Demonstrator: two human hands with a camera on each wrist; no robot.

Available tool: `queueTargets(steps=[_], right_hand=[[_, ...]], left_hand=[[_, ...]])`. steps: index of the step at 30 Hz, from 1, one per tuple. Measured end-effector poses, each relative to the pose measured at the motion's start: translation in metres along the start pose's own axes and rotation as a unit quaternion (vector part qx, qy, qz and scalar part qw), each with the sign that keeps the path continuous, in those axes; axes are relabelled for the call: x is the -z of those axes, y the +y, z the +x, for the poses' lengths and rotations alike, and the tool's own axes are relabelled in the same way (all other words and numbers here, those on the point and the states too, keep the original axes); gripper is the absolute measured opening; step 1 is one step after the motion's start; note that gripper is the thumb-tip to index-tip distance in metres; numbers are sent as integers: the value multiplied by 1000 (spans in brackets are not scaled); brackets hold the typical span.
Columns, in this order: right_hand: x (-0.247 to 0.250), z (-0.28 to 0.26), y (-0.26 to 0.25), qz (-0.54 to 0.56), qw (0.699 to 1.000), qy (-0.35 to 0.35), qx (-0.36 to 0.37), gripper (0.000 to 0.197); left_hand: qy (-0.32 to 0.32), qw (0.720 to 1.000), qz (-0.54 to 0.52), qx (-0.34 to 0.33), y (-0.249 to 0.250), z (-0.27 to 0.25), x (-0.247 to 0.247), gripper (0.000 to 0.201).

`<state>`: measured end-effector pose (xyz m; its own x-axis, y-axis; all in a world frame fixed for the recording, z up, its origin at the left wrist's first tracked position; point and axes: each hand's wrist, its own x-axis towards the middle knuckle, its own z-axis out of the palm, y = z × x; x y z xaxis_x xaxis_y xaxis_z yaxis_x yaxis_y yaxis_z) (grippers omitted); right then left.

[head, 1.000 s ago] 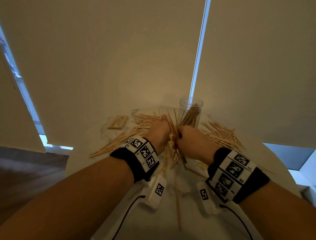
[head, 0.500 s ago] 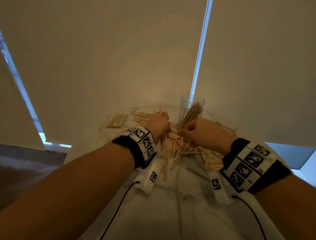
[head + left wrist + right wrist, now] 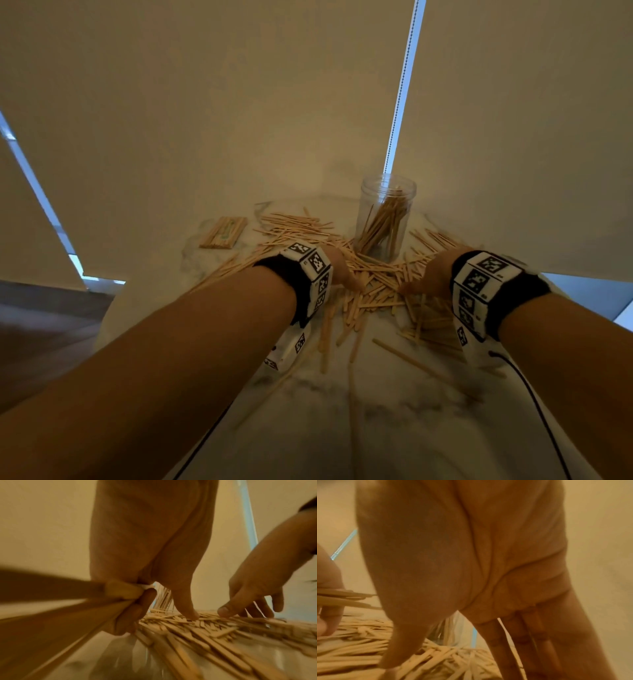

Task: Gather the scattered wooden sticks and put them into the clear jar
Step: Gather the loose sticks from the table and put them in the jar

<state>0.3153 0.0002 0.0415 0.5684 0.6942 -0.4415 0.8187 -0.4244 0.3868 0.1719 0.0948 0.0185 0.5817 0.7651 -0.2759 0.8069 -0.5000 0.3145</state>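
A clear jar (image 3: 386,219) stands upright at the back of the table, partly filled with leaning wooden sticks. In front of it lies a loose pile of sticks (image 3: 371,286). My left hand (image 3: 340,270) is down at the pile's left side. In the left wrist view its lower fingers (image 3: 142,604) curl round a few sticks (image 3: 120,592) and the thumb tip touches the pile. My right hand (image 3: 428,274) is at the pile's right side, palm (image 3: 471,561) open, with straight spread fingers (image 3: 228,609) touching the sticks.
A flat packet of sticks (image 3: 224,232) lies at the back left. More sticks fan out left and right of the jar, and a few single ones (image 3: 407,356) lie nearer me on the round marble table (image 3: 376,428). Window blinds hang close behind the table.
A second ago both hands held a bunch of sticks together by the jar. The bunch has gone down onto the pile, and the hands have moved apart and now sit low on it.
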Motion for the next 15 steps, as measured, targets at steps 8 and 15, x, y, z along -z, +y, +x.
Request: queueTargets(steps=[8,15], right_hand=[[-10,3,-15,96,992,40,73,50],[-13,-18,-27,139,982,31,121,43]], left_hand=[[-27,994,100,-22,9,-1,-9,58],[-10,987,157,-15,-1,-16,-10,61]])
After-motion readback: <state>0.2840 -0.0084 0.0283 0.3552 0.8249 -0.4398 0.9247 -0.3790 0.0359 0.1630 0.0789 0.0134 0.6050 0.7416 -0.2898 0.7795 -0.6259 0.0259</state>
